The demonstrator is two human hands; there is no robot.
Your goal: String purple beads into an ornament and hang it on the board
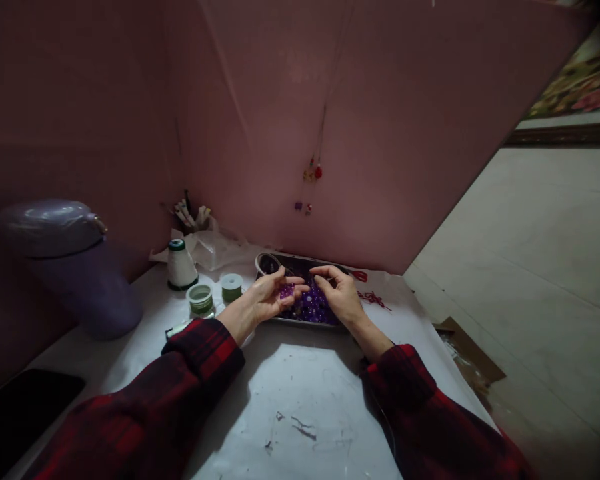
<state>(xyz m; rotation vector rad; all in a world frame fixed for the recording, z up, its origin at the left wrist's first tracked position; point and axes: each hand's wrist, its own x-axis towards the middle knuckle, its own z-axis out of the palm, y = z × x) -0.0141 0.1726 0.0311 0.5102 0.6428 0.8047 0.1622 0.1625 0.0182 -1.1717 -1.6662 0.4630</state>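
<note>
A dark metal tray point(300, 323) on the table holds many purple beads point(316, 303). Over its left side my left hand point(269, 293) is turned palm up and cupped, with several pinkish-purple beads point(287, 291) lying in it. My right hand point(341, 293) is above the tray's right side, thumb and forefinger drawn together in a pinch. Whatever sits between those fingertips is too small to make out. A pale round rim point(268, 260) shows at the tray's back left corner.
Green thread spools point(201, 300) and a white thread cone point(181, 267) stand left of the tray. Further left is a purple tumbler point(87, 280). Red cord point(375, 299) lies at the right. Beaded pendants point(311, 173) hang on the pink wall behind.
</note>
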